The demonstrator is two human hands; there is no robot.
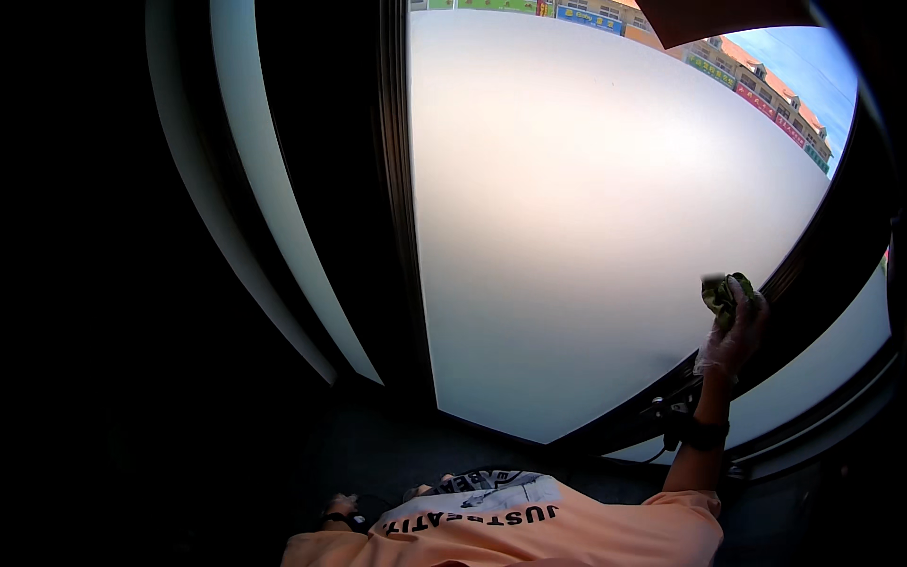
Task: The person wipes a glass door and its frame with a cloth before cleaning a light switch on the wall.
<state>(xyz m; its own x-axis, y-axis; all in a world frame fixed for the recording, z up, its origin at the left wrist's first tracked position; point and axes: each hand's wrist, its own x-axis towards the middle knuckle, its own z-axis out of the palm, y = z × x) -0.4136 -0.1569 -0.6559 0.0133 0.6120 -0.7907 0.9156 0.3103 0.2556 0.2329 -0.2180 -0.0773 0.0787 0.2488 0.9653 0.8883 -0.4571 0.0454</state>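
Note:
My right hand (735,342), in a clear plastic glove, is raised at the right with its fingers closed round a crumpled dark green cloth (720,299). The cloth is against or just in front of the lower right part of a frosted glass panel (586,217), beside its dark frame (803,260). Low down in the shade, next to my shirt, is my left hand (346,502). Its fingers are too dim and small to make out.
A door handle or lock fitting (661,406) sits on the frame below my right hand. Narrower frosted strips (283,189) stand between dark posts at the left. Above the frosted part, buildings with coloured signs (756,99) show outside. Dark floor (378,430) lies below.

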